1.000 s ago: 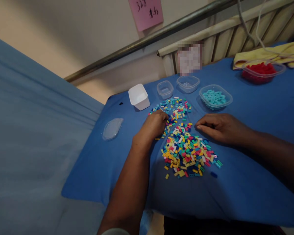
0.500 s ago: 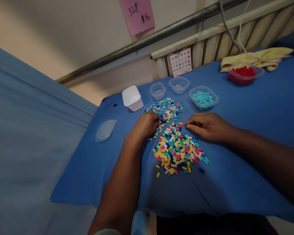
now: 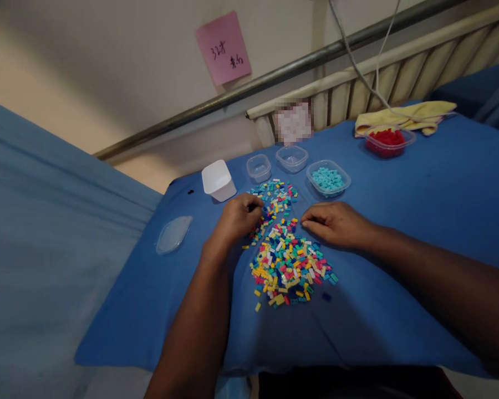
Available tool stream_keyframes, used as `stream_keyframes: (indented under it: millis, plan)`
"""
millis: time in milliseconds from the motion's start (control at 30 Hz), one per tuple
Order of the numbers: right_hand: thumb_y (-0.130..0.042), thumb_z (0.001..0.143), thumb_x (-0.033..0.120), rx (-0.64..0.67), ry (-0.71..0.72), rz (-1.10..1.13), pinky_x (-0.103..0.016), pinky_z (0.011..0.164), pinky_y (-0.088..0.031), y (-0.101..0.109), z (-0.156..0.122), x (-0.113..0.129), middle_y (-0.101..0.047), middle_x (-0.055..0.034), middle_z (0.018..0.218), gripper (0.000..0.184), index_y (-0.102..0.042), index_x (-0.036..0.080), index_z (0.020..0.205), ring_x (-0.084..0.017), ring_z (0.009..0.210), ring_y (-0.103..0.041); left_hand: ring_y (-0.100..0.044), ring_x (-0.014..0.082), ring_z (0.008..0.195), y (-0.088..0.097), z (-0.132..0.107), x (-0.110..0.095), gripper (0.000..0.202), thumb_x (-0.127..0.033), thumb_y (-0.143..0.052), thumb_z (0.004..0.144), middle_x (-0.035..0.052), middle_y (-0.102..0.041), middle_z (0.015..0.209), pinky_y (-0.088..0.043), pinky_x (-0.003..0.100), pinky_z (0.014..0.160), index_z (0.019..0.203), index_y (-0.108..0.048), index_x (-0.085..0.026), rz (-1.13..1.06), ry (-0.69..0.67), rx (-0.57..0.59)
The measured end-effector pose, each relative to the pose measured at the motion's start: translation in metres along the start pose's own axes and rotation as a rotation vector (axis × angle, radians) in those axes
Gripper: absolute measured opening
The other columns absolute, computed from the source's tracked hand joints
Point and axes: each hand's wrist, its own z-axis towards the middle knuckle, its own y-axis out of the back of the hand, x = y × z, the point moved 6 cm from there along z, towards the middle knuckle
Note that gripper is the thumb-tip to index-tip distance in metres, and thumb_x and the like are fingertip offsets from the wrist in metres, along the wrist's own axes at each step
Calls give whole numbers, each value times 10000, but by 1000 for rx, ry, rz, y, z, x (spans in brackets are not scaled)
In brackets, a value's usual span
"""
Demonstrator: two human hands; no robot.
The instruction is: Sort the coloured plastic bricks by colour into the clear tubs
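Small multicoloured building bricks [image 3: 289, 263] lie in a loose heap on the blue cloth, with a thinner spread of them reaching back toward the tubs. At the left side of that spread, my left hand [image 3: 242, 215] is closed, fingers curled down at the bricks. What its fingertips hold, if anything, is hidden. Across from it, my right hand [image 3: 335, 224] rests on the cloth at the spread's right edge, thumb and fingers pressed together. I cannot make out anything between them. Behind my right hand stands a clear tub of light-blue bricks [image 3: 328, 180].
A white tub [image 3: 219, 181] and two clear tubs, a small one [image 3: 258, 168] and a wider one [image 3: 291, 159], stand at the back. Farther right are a tub of red pieces [image 3: 386, 143] and a yellow cloth [image 3: 403, 114]. A clear lid [image 3: 174, 235] lies left.
The view has shifted, so the whole scene sits lower and farther left. Both hands keep nearly the same places beside the bricks; my left hand has lifted or turned slightly.
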Motion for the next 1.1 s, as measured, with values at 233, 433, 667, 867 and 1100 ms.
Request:
stream_keyframes:
  millis: [233, 433, 667, 867, 1100]
  plan:
    - [-666, 1033, 295, -4, -31, -8, -326, 750, -480, 3, 5, 2, -844, -27, 998, 151, -806, 244, 1059, -210, 862, -759, -729, 180, 920, -13, 50, -72, 178, -164, -682, 884, 36, -798, 1019, -574, 313, 879, 1009, -809, -178, -230, -150, 34]
    - [-659, 1032, 275, -3, -26, -8, -341, 771, -487, 4, 8, 4, -850, -36, 1006, 160, -816, 246, 1033, -223, 879, -765, -731, 185, 994, -53, 89, -129, 238, -68, -630, 908, 58, -790, 1088, -581, 324, 933, 1064, -787, -156, -237, -321, 123]
    - [-664, 1026, 265, 11, -26, 2, -332, 753, -474, 5, 9, 4, -848, -32, 966, 157, -817, 234, 1016, -223, 865, -766, -729, 207, 1062, -63, 97, -140, 297, -105, -644, 968, 83, -788, 1209, -567, 347, 1003, 1221, -791, -159, -106, -397, 150]
    - [-662, 1037, 295, -7, -32, 42, -318, 742, -487, 3, 5, 2, -846, -31, 987, 159, -810, 238, 1042, -203, 838, -757, -732, 196, 972, 1, 75, -71, 183, -212, -667, 964, 43, -807, 1051, -559, 323, 920, 1070, -813, -180, -60, -187, 22]
    - [-653, 1031, 340, 13, -83, 87, -322, 727, -508, -1, 3, -5, -840, -18, 956, 179, -808, 251, 1019, -205, 828, -754, -720, 191, 853, -12, 24, -13, 206, -267, -638, 958, 29, -802, 992, -551, 310, 788, 1055, -808, -205, -53, -32, 241]
